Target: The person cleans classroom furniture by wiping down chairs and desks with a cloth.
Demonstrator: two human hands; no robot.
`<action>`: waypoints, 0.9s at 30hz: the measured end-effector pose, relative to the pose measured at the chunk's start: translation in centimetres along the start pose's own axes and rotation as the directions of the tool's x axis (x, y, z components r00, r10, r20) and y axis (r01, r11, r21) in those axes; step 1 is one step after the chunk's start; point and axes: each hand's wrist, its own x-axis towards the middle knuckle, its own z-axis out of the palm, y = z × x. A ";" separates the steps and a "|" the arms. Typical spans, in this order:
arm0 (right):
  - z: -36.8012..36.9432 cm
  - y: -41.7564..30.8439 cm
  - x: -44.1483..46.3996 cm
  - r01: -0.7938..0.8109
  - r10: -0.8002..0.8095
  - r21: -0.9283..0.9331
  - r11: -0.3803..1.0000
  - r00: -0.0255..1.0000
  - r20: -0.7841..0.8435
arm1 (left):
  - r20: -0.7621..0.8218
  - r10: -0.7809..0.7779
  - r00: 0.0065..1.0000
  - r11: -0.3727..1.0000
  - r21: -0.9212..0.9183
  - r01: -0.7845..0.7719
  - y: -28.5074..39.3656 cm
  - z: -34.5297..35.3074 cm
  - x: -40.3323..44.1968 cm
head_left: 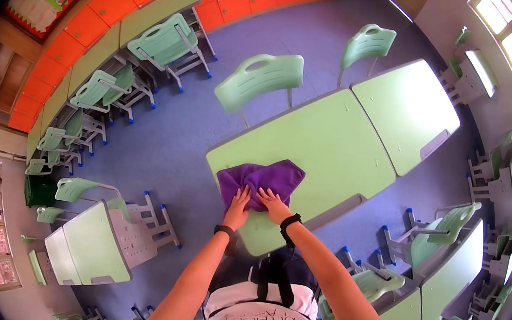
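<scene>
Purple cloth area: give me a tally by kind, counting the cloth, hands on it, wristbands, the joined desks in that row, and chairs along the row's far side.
Purple cloth: 1
Left hand and right hand: 2
Left wristband and right wristband: 2
Near desk and far desk: 2
Nearer chair and farther chair: 2
Total: 9

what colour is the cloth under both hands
The cloth is plain purple, best seen in the head view.
</scene>
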 end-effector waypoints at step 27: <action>1.6 -9.6 11.0 -0.450 0.482 0.174 0.876 0.830 -0.281 | 0.316 0.489 0.813 0.813 0.172 -0.556 -8.2 -14.0 11.3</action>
